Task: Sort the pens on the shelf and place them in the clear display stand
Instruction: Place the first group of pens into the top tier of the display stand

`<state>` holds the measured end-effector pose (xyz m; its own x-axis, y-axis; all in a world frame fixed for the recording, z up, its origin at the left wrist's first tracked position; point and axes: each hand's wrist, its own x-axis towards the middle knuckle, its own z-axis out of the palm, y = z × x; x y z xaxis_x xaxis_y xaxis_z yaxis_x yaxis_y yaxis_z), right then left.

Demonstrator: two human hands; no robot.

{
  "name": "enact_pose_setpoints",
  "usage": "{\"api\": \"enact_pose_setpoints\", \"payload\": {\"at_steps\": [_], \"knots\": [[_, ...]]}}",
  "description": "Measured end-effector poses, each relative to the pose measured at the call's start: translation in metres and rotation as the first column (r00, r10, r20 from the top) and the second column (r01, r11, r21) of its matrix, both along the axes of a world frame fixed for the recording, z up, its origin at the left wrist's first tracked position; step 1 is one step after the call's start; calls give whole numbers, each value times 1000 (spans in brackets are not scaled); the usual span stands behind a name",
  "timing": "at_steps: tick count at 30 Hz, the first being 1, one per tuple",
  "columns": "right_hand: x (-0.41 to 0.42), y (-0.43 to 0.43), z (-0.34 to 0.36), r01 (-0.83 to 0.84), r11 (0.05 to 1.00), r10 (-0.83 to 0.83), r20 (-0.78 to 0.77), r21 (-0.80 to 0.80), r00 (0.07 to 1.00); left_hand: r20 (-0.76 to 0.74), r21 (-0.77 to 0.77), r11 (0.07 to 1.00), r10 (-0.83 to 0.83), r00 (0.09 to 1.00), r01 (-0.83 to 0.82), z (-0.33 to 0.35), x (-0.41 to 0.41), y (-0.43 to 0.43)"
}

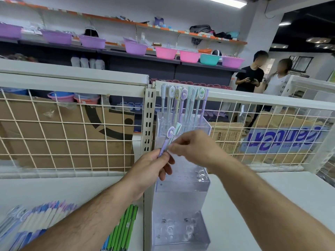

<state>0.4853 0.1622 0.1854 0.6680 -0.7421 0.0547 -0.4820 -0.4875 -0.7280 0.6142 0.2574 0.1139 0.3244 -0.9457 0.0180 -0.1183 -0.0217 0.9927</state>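
The left hand [150,169] and right hand [195,147] both pinch the pens [169,136] with curled fingers, caps up, over the clear display stand [181,200]. It seems best to separate one, then lower it straight into a free hole [201,175].

**Pens in hand, stand half filled**

Two pastel pens [168,139], one lilac with an oval charm cap and one mint, tilt upward, pinched by the left fingers [164,157] and right fingers [175,146]. Just beyond the fingers, capped pens [183,104] stand upright in the top tier of the clear display stand [181,200]. Green pens [125,227] lie flat below-left.
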Motion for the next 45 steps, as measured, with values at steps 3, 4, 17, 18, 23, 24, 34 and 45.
{"api": "enact_pose_setpoints", "payload": {"at_steps": [3, 4, 17, 18, 23, 24, 34, 45], "knots": [[5, 5, -14, -48, 990, 25, 168, 132, 986, 0, -3, 1000, -26, 1000, 26, 2, 0, 1], [5, 6, -14, -44, 990, 16, 202, 137, 979, -10, -4, 999, -33, 999, 33, 2, 0, 1], [-10, -40, 56, 445, 894, -329, 604, -48, 726, -10, -22, 998, -57, 998, 57, 0, 4, 1], [-8, -44, 56, 459, 885, -328, 590, -81, 737, -10, -23, 998, -60, 998, 60, 0, 4, 1], [2, -52, 50, 447, 866, -316, 448, -223, 836, 4, -24, 998, -64, 998, 64, -1, 5, 1], [4, -53, 50, 445, 859, -311, 433, -253, 846, 10, -22, 998, -63, 998, 64, -1, 5, 1], [14, -63, 39, 362, 841, -300, 210, -402, 930, 25, -12, 997, -70, 997, 71, -3, 7, -1], [19, -69, 37, 356, 823, -323, 150, -443, 934, 48, -1, 998, -67, 997, 67, -2, 6, -2]]}}
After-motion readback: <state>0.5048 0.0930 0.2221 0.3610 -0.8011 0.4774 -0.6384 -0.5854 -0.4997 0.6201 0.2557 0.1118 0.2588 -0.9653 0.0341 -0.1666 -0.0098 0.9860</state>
